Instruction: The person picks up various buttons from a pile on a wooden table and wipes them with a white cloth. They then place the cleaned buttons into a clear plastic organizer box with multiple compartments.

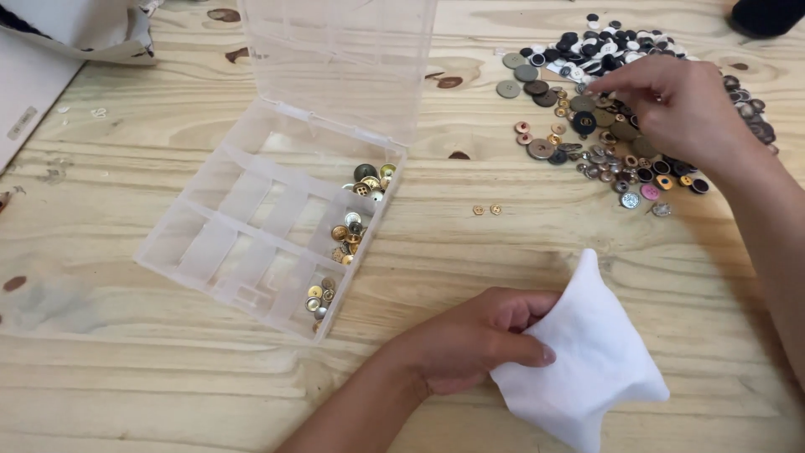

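My left hand (474,335) grips a white cloth (587,361) near the table's front edge, fingers closed around its left side. My right hand (671,105) reaches into a pile of assorted buttons (616,143) at the far right, with its fingertips pinched together over the pile; whether a button is between them is hidden. A clear plastic compartment box (243,226) lies open at centre left, its lid (344,59) standing upright. Gold and metal buttons (348,235) fill its right-hand compartments.
Two small gold buttons (486,210) lie loose on the wooden table (470,252) between box and pile. A white sheet (29,92) and a fabric bag (92,29) lie at the far left. A dark object (767,17) sits at the top right corner.
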